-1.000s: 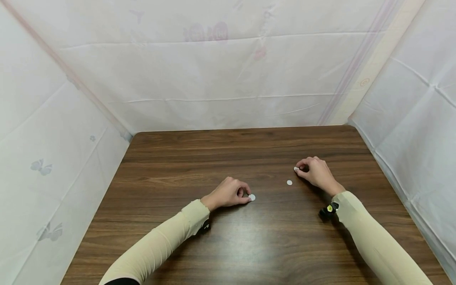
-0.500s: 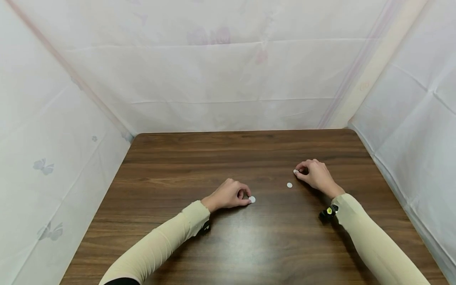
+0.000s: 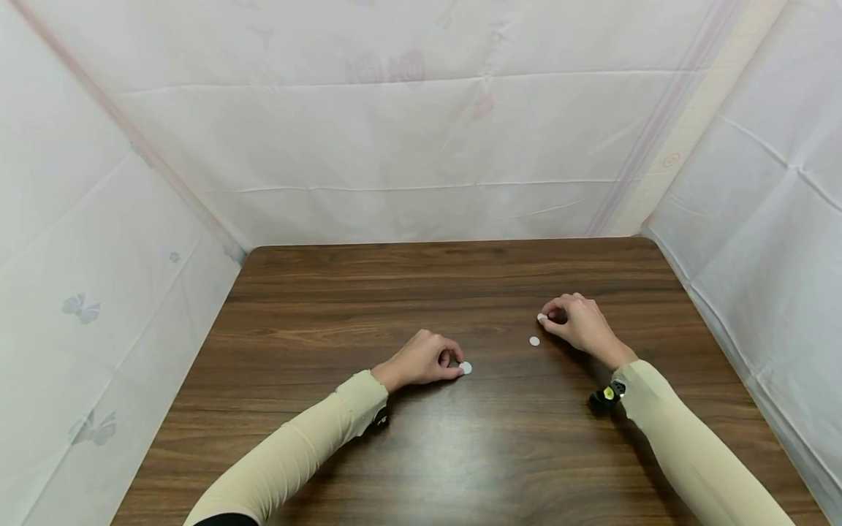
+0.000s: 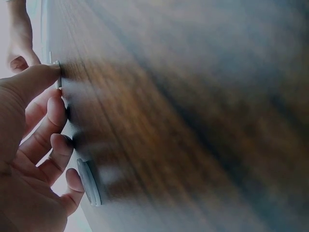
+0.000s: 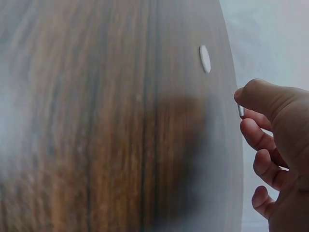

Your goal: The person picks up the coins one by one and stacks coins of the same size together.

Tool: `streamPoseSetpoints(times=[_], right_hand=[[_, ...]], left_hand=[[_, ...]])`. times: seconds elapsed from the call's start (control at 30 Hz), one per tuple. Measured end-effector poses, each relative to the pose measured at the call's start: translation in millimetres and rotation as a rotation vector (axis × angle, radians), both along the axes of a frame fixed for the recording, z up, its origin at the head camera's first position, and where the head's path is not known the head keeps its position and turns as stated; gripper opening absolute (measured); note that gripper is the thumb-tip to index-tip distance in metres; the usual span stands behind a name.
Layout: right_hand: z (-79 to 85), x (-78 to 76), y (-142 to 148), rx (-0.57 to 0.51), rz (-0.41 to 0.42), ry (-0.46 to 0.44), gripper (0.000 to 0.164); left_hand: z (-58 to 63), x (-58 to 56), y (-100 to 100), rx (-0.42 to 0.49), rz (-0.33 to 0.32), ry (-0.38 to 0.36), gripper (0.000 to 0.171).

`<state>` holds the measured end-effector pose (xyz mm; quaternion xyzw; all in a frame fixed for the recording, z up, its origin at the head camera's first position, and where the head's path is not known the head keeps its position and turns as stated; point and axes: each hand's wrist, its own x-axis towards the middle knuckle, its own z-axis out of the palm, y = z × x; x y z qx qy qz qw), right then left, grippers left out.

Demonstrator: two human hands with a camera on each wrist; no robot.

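Note:
In the head view my left hand [image 3: 424, 358] pinches a small flat white disc [image 3: 465, 367] between thumb and fingertips, low over the table. The left wrist view shows that disc edge-on [image 4: 59, 79] at the thumb tip. Close by the little finger lies a thicker disc, or discs stacked together [image 4: 89, 181], hidden under the hand in the head view. My right hand [image 3: 582, 324] holds another white disc [image 3: 542, 318] by thumb and index finger; the right wrist view shows its rim [image 5: 241, 109]. A loose white disc [image 3: 534, 341] lies flat on the wood just in front of the right thumb.
The brown wood-grain table [image 3: 316, 292] has rounded far corners. White printed sheets [image 3: 395, 146] hang behind it and on both sides. A dark wrist camera [image 3: 605, 396] sits under the right sleeve, close to the tabletop.
My right hand has shifted slightly left with its disc, closer above the loose one. The left hand and its disc stay put. The head view has tilted a little.

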<state>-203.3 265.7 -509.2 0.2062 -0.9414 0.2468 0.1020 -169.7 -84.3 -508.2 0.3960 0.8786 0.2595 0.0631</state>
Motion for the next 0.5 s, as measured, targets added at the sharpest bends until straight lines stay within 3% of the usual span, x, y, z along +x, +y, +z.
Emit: streamPoseSetpoints(times=[0.5], right_hand=[[11.1, 20.7, -18.3, -0.047, 0.094, 0.065, 0.009]], left_hand=[[1.4, -0.5, -0.2, 0.008, -0.004, -0.007, 0.010]])
